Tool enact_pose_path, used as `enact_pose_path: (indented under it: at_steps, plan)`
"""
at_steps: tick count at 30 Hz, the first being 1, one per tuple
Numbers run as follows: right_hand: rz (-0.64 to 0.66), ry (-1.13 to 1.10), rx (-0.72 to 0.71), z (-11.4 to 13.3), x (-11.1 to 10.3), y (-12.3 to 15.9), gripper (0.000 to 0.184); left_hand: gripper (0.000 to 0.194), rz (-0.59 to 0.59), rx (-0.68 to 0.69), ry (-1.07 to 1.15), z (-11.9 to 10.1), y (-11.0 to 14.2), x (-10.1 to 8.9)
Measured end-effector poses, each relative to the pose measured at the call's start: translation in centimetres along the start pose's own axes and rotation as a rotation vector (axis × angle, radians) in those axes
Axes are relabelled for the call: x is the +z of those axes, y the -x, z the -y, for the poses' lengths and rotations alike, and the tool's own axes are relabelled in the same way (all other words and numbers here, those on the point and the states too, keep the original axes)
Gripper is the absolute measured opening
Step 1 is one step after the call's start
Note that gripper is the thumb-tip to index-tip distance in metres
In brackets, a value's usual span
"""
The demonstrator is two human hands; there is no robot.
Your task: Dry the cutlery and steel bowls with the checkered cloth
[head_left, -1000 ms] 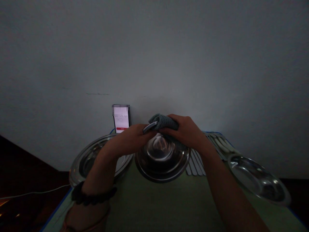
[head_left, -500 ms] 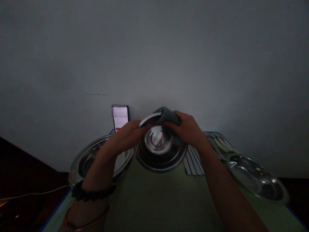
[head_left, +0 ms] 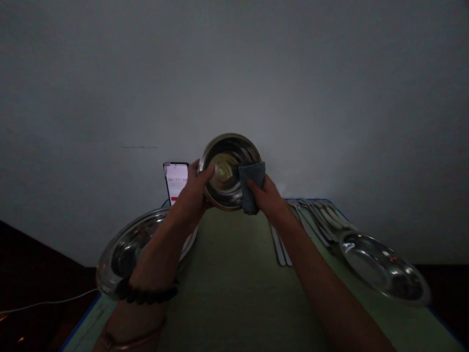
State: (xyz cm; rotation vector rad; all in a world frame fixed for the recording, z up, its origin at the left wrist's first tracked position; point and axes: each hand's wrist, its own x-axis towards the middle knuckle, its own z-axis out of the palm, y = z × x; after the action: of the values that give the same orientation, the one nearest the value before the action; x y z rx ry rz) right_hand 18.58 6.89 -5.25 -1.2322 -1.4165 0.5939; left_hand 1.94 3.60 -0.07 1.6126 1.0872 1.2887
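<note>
A shiny metal bowl [head_left: 229, 195] is held up above the table, its inside tilted toward me. My left hand [head_left: 196, 183] grips its left rim, with the thumb over the edge and the fingers behind. At the right rim my right hand [head_left: 266, 193] pinches a folded grey-blue cloth [head_left: 252, 176], which lies over the bowl's edge and partly inside it. The fingers of my right hand behind the cloth are hidden.
On the green table [head_left: 234, 293], a large metal basin [head_left: 120, 244] stands left and a metal dish [head_left: 384, 269] right. Several utensils [head_left: 318, 220] lie at the back right. A phone [head_left: 176, 178] showing a timer leans against the wall [head_left: 234, 73].
The bowl has been turned from its underside to its inside facing me, and raised slightly. My right hand with the cloth has shifted to the bowl's right rim.
</note>
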Motion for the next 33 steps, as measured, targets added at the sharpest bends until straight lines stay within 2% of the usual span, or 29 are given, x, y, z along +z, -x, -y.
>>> enact_pose_path:
  at_steps: [2, 5, 7, 8, 12, 17, 22, 24, 26, 28, 31, 33]
  plan:
    - [0.143, 0.117, -0.101, 0.6, -1.8, -0.3, 0.029, 0.057, 0.053, -0.034, 0.072, -0.1, 0.1, -0.7]
    - [0.296, 0.285, -0.27, 2.1, -3.4, 0.0, 0.021, 0.045, 0.245, -0.121, 0.215, 0.0, 0.4, -1.2]
    - [0.265, 0.341, -0.333, 3.0, -3.6, 0.4, 0.019, 0.042, 0.336, -0.195, 0.274, 0.3, 0.7, -1.2]
    - [0.216, 0.355, -0.348, 3.4, -3.5, 0.6, 0.019, 0.042, 0.341, -0.223, 0.279, 0.4, 0.8, -1.1]
    - [0.008, 0.334, -0.362, 4.0, -3.2, 0.7, 0.024, 0.041, 0.262, -0.25, 0.279, 0.3, 0.7, -1.0]
    - [-0.148, 0.303, -0.306, 3.5, -3.0, 0.5, 0.024, 0.044, 0.112, -0.147, 0.265, -0.2, 0.4, -0.4]
    - [-0.193, 0.258, -0.191, 2.7, -1.4, 0.7, 0.026, 0.047, -0.162, 0.078, 0.235, 0.5, 0.2, 0.8]
    - [-0.175, 0.251, -0.133, 2.5, -0.7, 0.8, 0.027, 0.047, -0.284, 0.166, 0.197, 0.9, 0.1, 1.0]
    - [-0.131, 0.268, -0.107, 2.4, -0.5, 0.7, 0.027, 0.046, -0.345, 0.183, 0.169, 0.9, 0.0, 1.0]
    - [-0.084, 0.3, -0.123, 2.5, -1.0, 0.5, 0.026, 0.045, -0.275, 0.119, 0.177, 0.6, 0.1, 0.5]
    - [0.016, 0.376, -0.203, 2.8, -2.3, 0.3, 0.022, 0.043, -0.055, 0.013, 0.217, -0.3, 0.3, -0.5]
    - [0.11, 0.43, -0.264, 3.1, -3.1, 0.3, 0.02, 0.042, 0.033, -0.019, 0.214, -0.8, 0.5, -1.0]
